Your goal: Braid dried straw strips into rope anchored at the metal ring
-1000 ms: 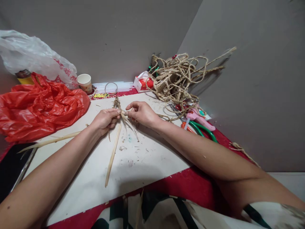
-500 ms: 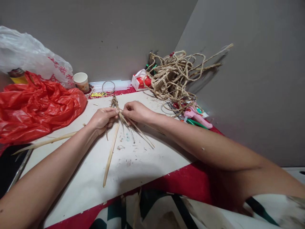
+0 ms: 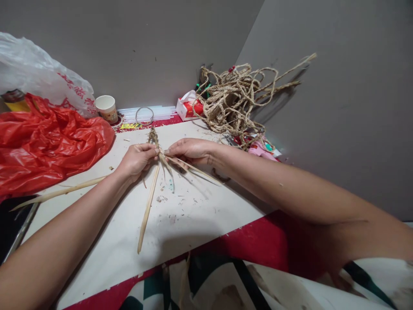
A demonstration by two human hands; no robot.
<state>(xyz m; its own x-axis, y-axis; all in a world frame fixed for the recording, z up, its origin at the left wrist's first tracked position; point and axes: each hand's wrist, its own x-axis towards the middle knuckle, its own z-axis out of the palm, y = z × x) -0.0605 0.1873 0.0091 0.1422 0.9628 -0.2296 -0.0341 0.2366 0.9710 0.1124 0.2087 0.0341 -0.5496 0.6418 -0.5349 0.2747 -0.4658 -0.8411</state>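
A short straw braid lies over the white board, its knotted end pointing away from me. My left hand pinches it from the left between thumb and forefinger. On the other side, my right hand is closed on loose straw strands that fan out to the right from the braid. More loose ends hang toward me below the fingers. One flat straw strip runs down the board toward my lap. Another long strip passes behind my left forearm.
A heap of braided straw cord stands at the back right, beside a tissue pack and a pink tool. At left are a red plastic bag, a paper cup and a dark phone. Straw crumbs dot the white board.
My right hand has turned and drawn slightly outward, swinging the strands it holds further right. The left hand keeps its pinch on the braid. The whole view has shifted slightly.
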